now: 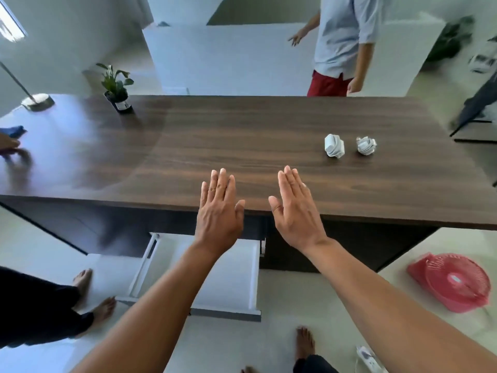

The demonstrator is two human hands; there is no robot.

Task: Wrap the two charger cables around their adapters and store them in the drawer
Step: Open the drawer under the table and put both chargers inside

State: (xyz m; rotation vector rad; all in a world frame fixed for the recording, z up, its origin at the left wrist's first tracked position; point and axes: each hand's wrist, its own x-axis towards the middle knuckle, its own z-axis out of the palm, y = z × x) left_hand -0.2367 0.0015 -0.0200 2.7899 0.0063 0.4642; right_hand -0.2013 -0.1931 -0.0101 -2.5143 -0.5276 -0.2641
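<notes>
Both chargers [334, 145] [366, 145] sit wrapped on the desk [242, 135], right of the hands. Left hand [219, 208] & right hand [294, 208] flat, fingers spread, holding nothing. Drawer [252, 270] open below, prob. ready for storing.

A small green potted plant in a dark pot [117, 88] stands far left on the dark wooden tabletop [242, 135], near a round silver lamp base [37, 102]. A pink round fan [454, 282] lies on the pale floor, near right.

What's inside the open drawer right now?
The visible white floor of the drawer looks bare; the left hand and forearm hide its middle. Both chargers sit on the desk.
</notes>
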